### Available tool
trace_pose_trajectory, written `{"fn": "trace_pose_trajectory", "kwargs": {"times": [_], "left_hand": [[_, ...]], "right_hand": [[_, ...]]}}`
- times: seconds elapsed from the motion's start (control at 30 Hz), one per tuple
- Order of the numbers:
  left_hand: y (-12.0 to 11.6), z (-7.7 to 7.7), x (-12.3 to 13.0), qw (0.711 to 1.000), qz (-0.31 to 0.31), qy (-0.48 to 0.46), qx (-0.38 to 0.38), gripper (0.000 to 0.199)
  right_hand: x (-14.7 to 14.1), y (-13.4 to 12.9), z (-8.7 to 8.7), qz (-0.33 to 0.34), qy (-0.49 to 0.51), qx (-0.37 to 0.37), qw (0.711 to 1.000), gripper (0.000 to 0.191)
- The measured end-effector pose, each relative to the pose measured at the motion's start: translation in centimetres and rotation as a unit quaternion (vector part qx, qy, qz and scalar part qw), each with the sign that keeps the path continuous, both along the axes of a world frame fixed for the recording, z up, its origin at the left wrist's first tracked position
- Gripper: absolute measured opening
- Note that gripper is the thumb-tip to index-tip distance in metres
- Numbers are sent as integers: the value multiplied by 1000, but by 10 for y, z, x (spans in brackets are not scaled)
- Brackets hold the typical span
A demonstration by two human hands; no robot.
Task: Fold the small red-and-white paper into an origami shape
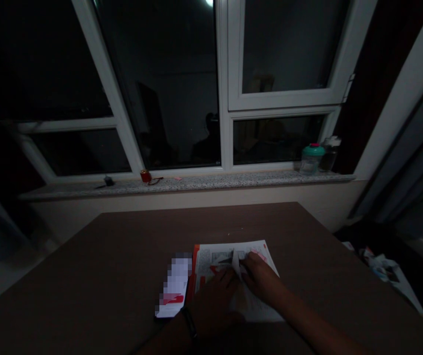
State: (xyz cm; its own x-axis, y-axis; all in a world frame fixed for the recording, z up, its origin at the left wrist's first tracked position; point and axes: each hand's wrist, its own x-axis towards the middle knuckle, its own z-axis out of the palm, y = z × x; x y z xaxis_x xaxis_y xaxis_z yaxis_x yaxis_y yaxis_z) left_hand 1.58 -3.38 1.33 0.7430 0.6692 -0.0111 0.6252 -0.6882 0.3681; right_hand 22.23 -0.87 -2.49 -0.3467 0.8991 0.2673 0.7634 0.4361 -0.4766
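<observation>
An open printed booklet with an orange-red left edge lies on the table in front of me. My right hand is closed on a page of it, which stands up in a fold near the middle. My left hand rests on the booklet with its fingers stretched toward that fold; a dark band circles the wrist. To the left of the booklet lies a phone with a lit screen, partly pixelated. The dim light hides the fingertips in part.
The brown table reaches toward a speckled windowsill. On the sill stand a teal-lidded bottle, another clear bottle, a small red container and a small dark object. White bags or papers lie beyond the right edge.
</observation>
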Motion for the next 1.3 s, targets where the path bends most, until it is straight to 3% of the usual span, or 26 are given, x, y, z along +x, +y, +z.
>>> {"fn": "trace_pose_trajectory", "kwargs": {"times": [0.23,0.4,0.6,0.77,0.87,1.1,1.3], "left_hand": [[0,2,-3,1000,-27,-6,5,80],[4,-1,-8,999,-49,-18,11,86],[4,-3,-8,1000,-15,4,-9,88],[2,0,-2,1000,6,-3,-3,78],[3,-3,-1,1000,-8,-1,16,82],[1,-3,0,1000,-5,12,25,83],[3,0,-1,999,-42,-13,30,76]], "right_hand": [[5,-4,-3,14,34,-16,999,42],[6,-5,-1,9,58,-10,998,27],[7,4,-4,11,69,4,998,25],[2,9,-8,-21,58,18,998,16],[-1,8,-7,-31,26,13,999,14],[-1,-2,-2,-13,20,17,1000,21],[3,-8,1,5,36,3,999,27]]}}
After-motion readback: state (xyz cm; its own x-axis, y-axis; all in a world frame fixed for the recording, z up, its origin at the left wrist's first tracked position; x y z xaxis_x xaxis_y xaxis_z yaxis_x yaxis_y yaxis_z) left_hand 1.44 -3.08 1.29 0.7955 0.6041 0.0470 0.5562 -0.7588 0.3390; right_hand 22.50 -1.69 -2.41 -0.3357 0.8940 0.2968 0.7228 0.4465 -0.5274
